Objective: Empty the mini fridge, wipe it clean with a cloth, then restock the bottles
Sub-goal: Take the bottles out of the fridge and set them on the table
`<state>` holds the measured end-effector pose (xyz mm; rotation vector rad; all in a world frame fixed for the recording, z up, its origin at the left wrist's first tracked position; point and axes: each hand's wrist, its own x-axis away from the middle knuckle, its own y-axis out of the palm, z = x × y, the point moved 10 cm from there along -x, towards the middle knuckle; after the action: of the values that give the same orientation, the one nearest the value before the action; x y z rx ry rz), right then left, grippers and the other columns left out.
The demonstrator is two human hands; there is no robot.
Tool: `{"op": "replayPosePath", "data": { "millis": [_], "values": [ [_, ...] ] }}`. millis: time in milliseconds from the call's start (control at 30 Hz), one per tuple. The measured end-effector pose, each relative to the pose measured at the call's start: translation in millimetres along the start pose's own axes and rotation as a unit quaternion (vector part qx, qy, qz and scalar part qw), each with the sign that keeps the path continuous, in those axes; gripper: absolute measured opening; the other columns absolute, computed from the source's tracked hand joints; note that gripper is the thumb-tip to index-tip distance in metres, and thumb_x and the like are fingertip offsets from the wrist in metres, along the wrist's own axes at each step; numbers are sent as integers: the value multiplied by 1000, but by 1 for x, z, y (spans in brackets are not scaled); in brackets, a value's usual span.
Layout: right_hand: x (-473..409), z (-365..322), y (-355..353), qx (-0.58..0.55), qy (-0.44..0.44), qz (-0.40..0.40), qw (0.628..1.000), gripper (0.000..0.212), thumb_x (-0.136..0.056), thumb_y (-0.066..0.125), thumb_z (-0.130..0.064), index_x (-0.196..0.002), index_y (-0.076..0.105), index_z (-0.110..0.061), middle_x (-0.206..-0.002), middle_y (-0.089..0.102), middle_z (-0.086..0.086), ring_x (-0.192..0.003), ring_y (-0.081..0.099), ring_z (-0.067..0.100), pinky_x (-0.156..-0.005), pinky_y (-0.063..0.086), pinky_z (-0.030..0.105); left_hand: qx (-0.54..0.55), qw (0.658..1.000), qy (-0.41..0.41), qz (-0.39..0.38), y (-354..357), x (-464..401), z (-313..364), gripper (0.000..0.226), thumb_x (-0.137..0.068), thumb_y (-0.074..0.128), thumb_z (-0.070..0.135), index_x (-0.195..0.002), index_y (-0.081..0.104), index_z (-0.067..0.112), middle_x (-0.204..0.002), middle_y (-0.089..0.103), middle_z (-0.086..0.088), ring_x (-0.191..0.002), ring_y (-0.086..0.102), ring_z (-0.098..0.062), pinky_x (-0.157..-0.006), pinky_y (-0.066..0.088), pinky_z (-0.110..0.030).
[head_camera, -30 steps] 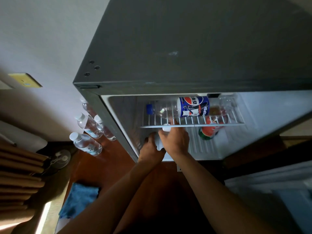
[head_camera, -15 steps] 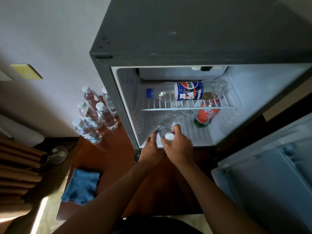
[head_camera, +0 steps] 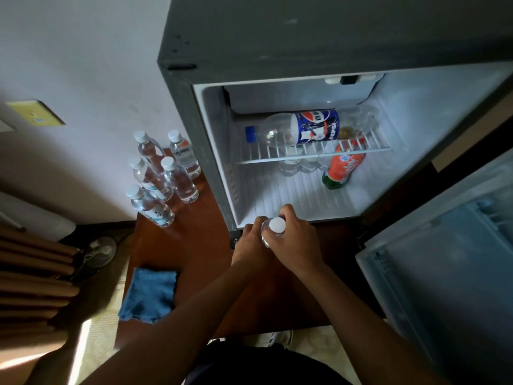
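Observation:
The dark mini fridge (head_camera: 319,37) stands open on a wooden surface. At its front lip both hands hold one small clear water bottle with a white cap (head_camera: 277,225): my right hand (head_camera: 298,240) grips it from the right, my left hand (head_camera: 251,243) from the left. On the wire shelf (head_camera: 313,155) lies a large Pepsi bottle (head_camera: 305,129). Below it an orange-labelled bottle (head_camera: 344,169) leans at the right, and clear bottles (head_camera: 299,163) stand at the back. Several water bottles (head_camera: 163,176) stand left of the fridge.
A blue cloth (head_camera: 148,294) lies on the brown wooden surface (head_camera: 205,259) left of my arms. The fridge door (head_camera: 449,259) hangs open at the right. A small fan (head_camera: 100,251) and wooden slats (head_camera: 33,276) sit at the far left by the wall.
Both hands have drawn the small water bottle out from under the wire shelf to the fridge's front edge. The camera has pulled back and now shows more of the interior.

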<state>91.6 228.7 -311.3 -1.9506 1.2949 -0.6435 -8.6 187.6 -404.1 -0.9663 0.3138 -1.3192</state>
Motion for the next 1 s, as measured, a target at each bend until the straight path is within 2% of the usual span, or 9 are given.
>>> {"op": "replayPosePath", "data": {
  "millis": [67, 267, 367, 500, 600, 733, 900, 1000],
  "values": [
    [1, -7, 8, -2, -1, -14, 1000, 30, -86, 63, -43, -97, 44, -22, -79, 63, -2, -72, 61, 19, -61, 46, 28, 11, 1000, -12, -5, -4, 4, -10, 56, -81, 58, 44, -133, 40, 36, -133, 46, 8, -114, 54, -22, -83, 42, -32],
    [3, -42, 43, -3, -40, -54, 998, 31, -85, 65, -40, -90, 39, -24, -71, 56, -5, -64, 52, 18, -46, 28, 18, 32, 997, -68, 1, -27, 23, -54, 49, -79, 61, 41, -124, 39, 43, -121, 55, 5, -107, 60, -24, -79, 42, -33],
    [6, -61, 65, -2, -51, -86, 995, 30, -85, 63, -42, -90, 39, -25, -76, 61, -1, -71, 59, 23, -52, 35, 24, 29, 995, -94, 2, -42, 32, -79, 46, -82, 61, 41, -122, 38, 44, -118, 56, 5, -106, 61, -25, -80, 43, -34],
    [7, -86, 97, 4, -52, -125, 991, 32, -84, 62, -44, -90, 37, -26, -86, 64, 5, -86, 62, 33, -64, 40, 30, 29, 991, -130, 15, -61, 44, -110, 38, -88, 58, 35, -122, 41, 35, -117, 57, 0, -109, 59, -26, -82, 40, -34],
    [5, -108, 114, 25, -68, -152, 986, 32, -85, 62, -44, -91, 37, -24, -83, 58, 1, -87, 62, 31, -64, 36, 29, 31, 988, -148, 27, -76, 49, -129, 37, -89, 58, 33, -122, 41, 29, -117, 58, -3, -111, 58, -27, -80, 39, -33],
    [-1, -131, 134, 70, -100, -174, 977, 30, -89, 56, -47, -99, 39, -24, -95, 69, 3, -90, 65, 28, -64, 36, 29, 40, 985, -167, 32, -94, 50, -147, 40, -91, 58, 31, -127, 41, 27, -119, 57, -5, -110, 59, -27, -87, 42, -38],
    [-10, -148, 156, 115, -119, -185, 969, 33, -90, 52, -48, -108, 42, -22, -100, 71, 5, -93, 66, 32, -72, 46, 37, 71, 979, -186, 32, -104, 46, -167, 46, -93, 57, 30, -134, 39, 25, -122, 55, -6, -112, 58, -27, -89, 43, -38],
    [-14, -159, 163, 135, -131, -188, 964, 34, -91, 52, -47, -112, 42, -22, -104, 71, 5, -95, 67, 31, -73, 48, 37, 86, 972, -217, -3, -96, 45, -180, 47, -94, 56, 34, -135, 36, 21, -119, 57, -5, -106, 61, -27, -91, 51, -44]
  ]
}}
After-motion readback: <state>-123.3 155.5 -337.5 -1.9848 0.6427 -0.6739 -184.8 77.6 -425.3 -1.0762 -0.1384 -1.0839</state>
